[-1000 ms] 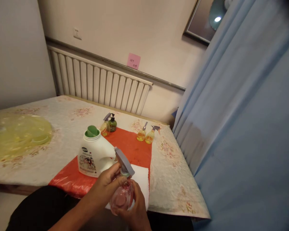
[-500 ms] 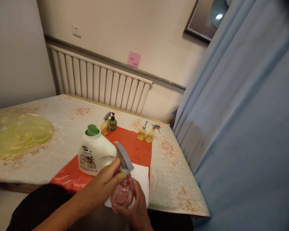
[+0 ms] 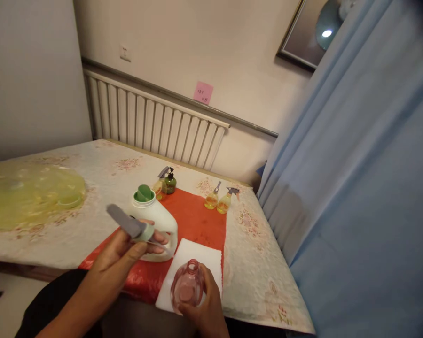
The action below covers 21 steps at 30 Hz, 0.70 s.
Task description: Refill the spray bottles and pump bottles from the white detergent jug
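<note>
My left hand (image 3: 121, 256) is closed round a grey trigger spray head (image 3: 129, 223) with a pale green collar, held in front of a large white jug (image 3: 158, 220). In my right hand (image 3: 207, 298) is a pink transparent bottle (image 3: 187, 286), its neck uncovered and tipped toward me. The bottle is over a white cloth (image 3: 197, 253) near the front edge. A green cup-like piece (image 3: 144, 193) sits in the jug's mouth. The spray head hides part of the jug.
Two yellow spray bottles (image 3: 223, 203) stand past the red sheet's (image 3: 193, 216) far right corner. Behind the jug are another spray bottle (image 3: 160, 188) and a green pump bottle (image 3: 170, 183). A yellow transparent inflatable-looking thing (image 3: 31, 192) lies left. A blue curtain (image 3: 356, 164) hangs right.
The spray head has come off the pink bottle and moved left and up in my left hand. My right hand still holds the bottle, now slightly further right.
</note>
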### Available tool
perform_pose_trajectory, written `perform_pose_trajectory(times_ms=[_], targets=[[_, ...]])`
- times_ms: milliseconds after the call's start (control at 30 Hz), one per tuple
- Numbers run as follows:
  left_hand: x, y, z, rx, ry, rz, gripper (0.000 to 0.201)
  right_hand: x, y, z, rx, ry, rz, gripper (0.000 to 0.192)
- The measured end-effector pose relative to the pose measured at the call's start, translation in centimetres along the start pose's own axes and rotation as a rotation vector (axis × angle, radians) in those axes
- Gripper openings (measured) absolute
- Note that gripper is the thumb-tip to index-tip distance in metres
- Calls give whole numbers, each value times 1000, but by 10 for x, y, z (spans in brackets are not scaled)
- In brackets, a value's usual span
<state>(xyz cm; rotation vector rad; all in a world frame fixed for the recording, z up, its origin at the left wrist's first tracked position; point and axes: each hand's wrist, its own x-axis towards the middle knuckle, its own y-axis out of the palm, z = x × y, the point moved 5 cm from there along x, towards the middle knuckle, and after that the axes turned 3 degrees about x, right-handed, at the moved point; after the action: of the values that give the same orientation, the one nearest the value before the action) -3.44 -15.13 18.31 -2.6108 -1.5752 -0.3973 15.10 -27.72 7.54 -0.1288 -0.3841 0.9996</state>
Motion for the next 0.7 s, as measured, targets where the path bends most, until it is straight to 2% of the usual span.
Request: perform_pose_trajectory(times_ms=[100,200,267,333,367,500,600,700], targets=[[-2,-35,23,7,-73,-90,40,14,-8,4,-120,-53,-57,62],[-8,-61,57,6,-193,-144,45,33,-14,11,-268,-135,-144,60],[-14,-74,88,-64,-309,-138,48,50,-14,20,-349,-192,-158,60],[-21,-84,121,-147,-411,-85,47,68,-12,33,-406,-260,-147,60],[-24,-90,137,-193,-440,-56,44,77,-11,41,-427,-301,-134,60],[-38,-119,190,-376,-489,-63,38,116,-5,78,-497,-455,-74,61],[-50,-132,213,-489,-543,-50,36,143,2,101,-521,-536,1,61],[-58,-140,223,-613,-590,-86,37,162,11,118,-592,-603,53,59]])
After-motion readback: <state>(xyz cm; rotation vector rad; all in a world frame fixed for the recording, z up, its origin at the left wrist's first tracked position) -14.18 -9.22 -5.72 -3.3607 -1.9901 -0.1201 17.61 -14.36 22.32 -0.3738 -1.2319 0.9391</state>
